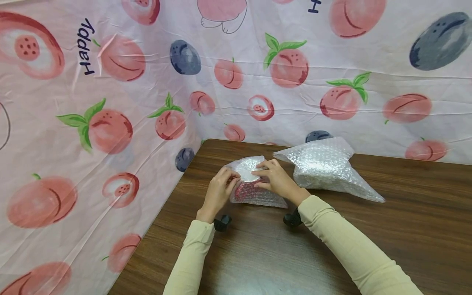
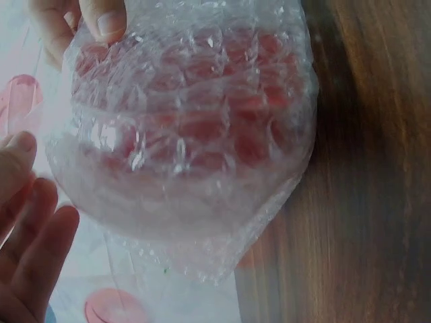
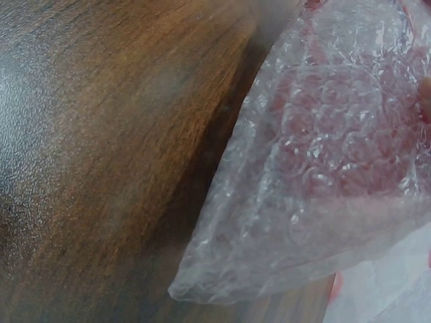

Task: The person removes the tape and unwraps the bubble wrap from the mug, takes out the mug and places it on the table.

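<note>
A packet of bubble wrap (image 1: 259,198) stands on the table around something red, with a shiny whitish round top (image 1: 248,169). What the wrapped thing is, I cannot tell through the film. My right hand (image 1: 278,178) grips the packet's right side, thumb in front and other fingers over the top. In the right wrist view, just a fingertip (image 3: 426,101) shows against the bubble wrap (image 3: 323,134). My left hand (image 1: 217,190) is at the left edge of the top. Its fingers (image 2: 34,249) look loosely bent close beside the wrap (image 2: 182,134) in the left wrist view.
A larger bubble-wrapped bundle (image 1: 322,166) lies behind and right of the packet, its film ends sticking out. The brown wooden table (image 1: 258,254) meets a fruit-print cloth (image 1: 236,73) at the back and left. A dark wrist device (image 1: 222,223) sits under each wrist.
</note>
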Action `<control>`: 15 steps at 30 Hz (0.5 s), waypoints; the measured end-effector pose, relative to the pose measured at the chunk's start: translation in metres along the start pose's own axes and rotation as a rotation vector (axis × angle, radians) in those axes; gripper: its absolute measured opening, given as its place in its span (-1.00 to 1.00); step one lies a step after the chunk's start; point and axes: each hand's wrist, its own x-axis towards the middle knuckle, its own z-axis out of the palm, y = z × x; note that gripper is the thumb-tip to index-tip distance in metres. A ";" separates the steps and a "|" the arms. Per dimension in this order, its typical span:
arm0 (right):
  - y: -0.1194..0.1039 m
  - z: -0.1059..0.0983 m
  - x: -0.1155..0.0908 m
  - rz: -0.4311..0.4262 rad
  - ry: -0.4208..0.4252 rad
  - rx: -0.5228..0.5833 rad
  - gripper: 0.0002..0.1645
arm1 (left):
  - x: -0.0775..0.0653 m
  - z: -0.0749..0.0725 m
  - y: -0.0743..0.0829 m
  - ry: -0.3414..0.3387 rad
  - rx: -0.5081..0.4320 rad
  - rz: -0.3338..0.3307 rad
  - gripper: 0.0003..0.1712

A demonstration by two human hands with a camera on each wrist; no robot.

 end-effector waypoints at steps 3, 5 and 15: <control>0.000 0.000 0.000 0.002 -0.003 -0.005 -0.57 | 0.003 0.002 0.000 0.015 0.014 0.001 -0.92; 0.000 0.000 0.000 0.005 -0.007 -0.001 -0.57 | 0.004 0.002 0.000 0.018 0.014 -0.001 -0.92; 0.000 -0.001 -0.001 0.009 -0.016 -0.001 -0.58 | 0.009 0.006 -0.004 -0.025 0.003 -0.040 -0.94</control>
